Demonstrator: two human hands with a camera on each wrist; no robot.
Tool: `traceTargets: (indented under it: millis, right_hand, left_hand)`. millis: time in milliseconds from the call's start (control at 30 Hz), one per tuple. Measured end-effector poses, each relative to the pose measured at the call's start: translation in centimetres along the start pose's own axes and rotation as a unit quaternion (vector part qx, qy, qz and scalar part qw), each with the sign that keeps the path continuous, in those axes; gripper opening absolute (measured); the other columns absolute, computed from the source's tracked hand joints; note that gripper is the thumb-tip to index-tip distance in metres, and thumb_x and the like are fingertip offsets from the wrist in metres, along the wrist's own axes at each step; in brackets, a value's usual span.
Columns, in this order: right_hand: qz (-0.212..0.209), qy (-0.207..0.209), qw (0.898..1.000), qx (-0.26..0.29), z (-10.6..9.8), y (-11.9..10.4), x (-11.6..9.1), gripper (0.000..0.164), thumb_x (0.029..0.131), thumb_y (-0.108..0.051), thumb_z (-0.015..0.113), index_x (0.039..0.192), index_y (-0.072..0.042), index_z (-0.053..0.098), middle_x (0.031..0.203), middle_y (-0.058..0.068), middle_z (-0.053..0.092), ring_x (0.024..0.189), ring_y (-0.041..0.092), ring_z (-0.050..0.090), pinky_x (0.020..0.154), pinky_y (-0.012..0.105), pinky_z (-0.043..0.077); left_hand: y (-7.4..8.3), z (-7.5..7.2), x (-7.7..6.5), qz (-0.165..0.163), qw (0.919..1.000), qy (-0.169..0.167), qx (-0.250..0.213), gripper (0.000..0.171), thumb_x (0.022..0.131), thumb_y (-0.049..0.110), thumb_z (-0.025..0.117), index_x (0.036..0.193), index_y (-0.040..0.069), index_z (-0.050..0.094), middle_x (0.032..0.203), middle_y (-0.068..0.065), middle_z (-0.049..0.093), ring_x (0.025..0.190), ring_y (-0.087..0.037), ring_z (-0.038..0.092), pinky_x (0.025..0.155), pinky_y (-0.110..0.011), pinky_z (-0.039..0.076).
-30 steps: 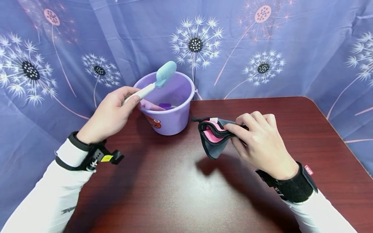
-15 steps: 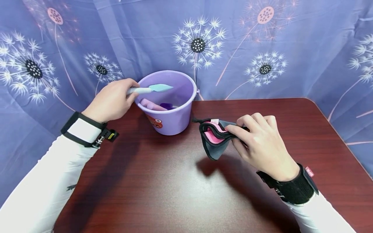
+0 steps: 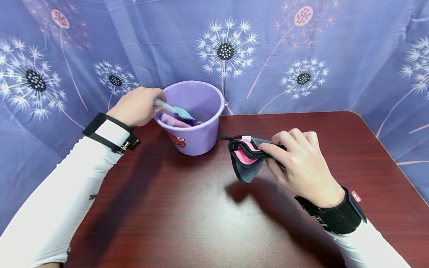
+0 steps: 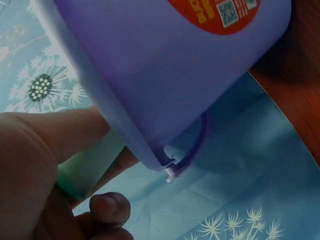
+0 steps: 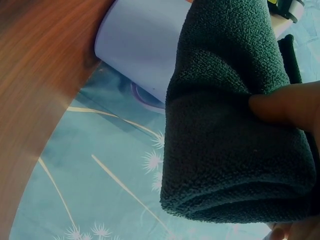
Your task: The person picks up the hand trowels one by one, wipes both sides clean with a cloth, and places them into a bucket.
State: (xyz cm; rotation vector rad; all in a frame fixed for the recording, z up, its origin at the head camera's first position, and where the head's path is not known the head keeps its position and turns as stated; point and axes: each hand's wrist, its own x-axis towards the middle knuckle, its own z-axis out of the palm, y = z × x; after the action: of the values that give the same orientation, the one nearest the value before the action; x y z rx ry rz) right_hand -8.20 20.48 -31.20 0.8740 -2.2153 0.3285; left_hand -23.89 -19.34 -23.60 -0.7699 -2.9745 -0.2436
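My left hand (image 3: 139, 106) pinches the pale handle of a small shovel (image 3: 182, 112) at the left rim of a purple bucket (image 3: 201, 137). The light-blue blade tilts down inside the bucket. In the left wrist view the thumb and fingers wrap the shovel's handle (image 4: 92, 162) beside the rim. My right hand (image 3: 301, 167) grips a folded cloth (image 3: 249, 171), dark grey with pink inside and black edging, held up over the table. Its thick, fuzzy grey side fills much of the right wrist view.
In the bucket lie a pink rod-like thing (image 3: 175, 121) and a dark purple thing, partly hidden by the blade. The bucket stands on the dark red wooden table (image 3: 201, 223) near its back edge. A blue curtain (image 3: 174, 37) with dandelions hangs behind.
My left hand has moved slightly up and right, and the shovel's blade has swung from pointing up above the rim to pointing down into the bucket. The right hand and cloth have stayed put.
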Motion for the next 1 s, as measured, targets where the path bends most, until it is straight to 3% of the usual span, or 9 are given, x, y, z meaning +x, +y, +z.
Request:
traceTargets:
  millis: [367,600,767,1000]
  right_hand:
    - [0.001,-0.005,1.000,0.002,0.0,0.1,0.1,0.030,0.097,-0.018,0.053,0.111,-0.010,0.078,0.092,0.006,0.057,0.080,0.033,0.049,0.073,0.056,0.031]
    - [-0.002,0.003,1.000,0.003,0.1,0.1,0.0,0.028,0.095,-0.018,0.055,0.110,-0.010,0.078,0.092,0.006,0.057,0.079,0.033,0.050,0.072,0.057,0.031]
    - [0.002,-0.006,1.000,0.000,0.0,0.2,0.0,0.029,0.096,-0.019,0.054,0.111,-0.011,0.078,0.092,0.006,0.057,0.080,0.033,0.050,0.072,0.057,0.031]
    - [0.002,-0.008,1.000,0.000,0.0,0.2,0.0,0.031,0.095,-0.018,0.053,0.112,-0.010,0.078,0.093,0.006,0.057,0.081,0.033,0.050,0.072,0.056,0.031]
  left_hand:
    - [-0.3,-0.1,1.4,-0.002,1.0000,-0.004,0.002,0.019,0.096,0.017,0.078,0.113,0.007,0.076,0.105,-0.016,0.074,0.094,-0.037,0.065,0.084,-0.055,0.051]
    - [-0.1,-0.1,2.5,-0.032,0.9962,-0.080,-0.011,0.028,0.099,0.019,0.074,0.123,0.006,0.076,0.116,-0.018,0.073,0.103,-0.034,0.063,0.092,-0.053,0.049]
    - [0.0,-0.3,3.2,-0.021,0.9917,-0.127,-0.009,0.031,0.101,0.015,0.067,0.127,0.000,0.073,0.123,-0.022,0.071,0.107,-0.035,0.063,0.097,-0.053,0.048]
    - [-0.1,-0.2,3.6,-0.014,0.9928,-0.118,0.013,0.026,0.095,0.014,0.077,0.120,0.006,0.079,0.116,-0.019,0.074,0.104,-0.036,0.065,0.092,-0.051,0.051]
